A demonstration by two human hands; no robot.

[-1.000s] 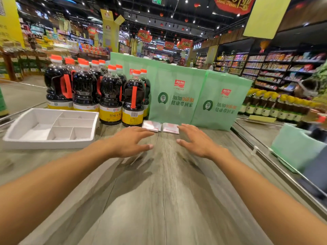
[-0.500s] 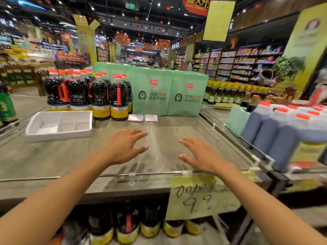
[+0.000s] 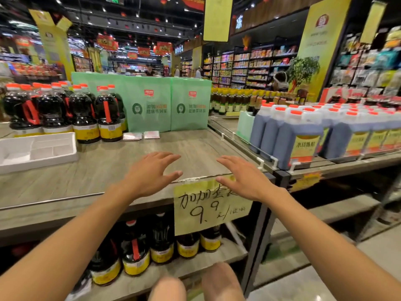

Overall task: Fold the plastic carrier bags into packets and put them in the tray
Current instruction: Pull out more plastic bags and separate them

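Both hands are bare and hold nothing. The left hand [image 3: 149, 174] and the right hand [image 3: 245, 179] hover palm-down over the near edge of the grey wood-grain tabletop [image 3: 97, 168]. They are side by side but apart, the right one towards the near right corner and partly in front of a yellow handwritten paper price sign [image 3: 208, 205] hanging from that edge. The fingers [image 3: 171, 157] of each hand are straight and spread, clamped on nothing. Two small flat white plastic packets [image 3: 132, 136] lie just beside each other near the far edge. They sit at the foot of two upright pale green printed bags [image 3: 149, 107] and just right of a row of dark sauce bottles with orange caps [image 3: 83, 114]. The white foam tray [image 3: 43, 162], divided into several compartments, sits at the left edge, well apart from the packets, and no packet is visible in it. Assessment: the packets look folded but not yet stowed, so the step in hand is most likely a reach across the tabletop to collect them. Recommended practice is to bring the fingers in low and from the near side, clear of the bottles on the left and the green bags behind, either of which a careless reach could topple. Pinch each packet across its folds so that it does not spring open. Carry it flat to the tray and press it into a single compartment before letting go. Thin plastic is slippery and light, so a loose hold risks it unfolding on the way.
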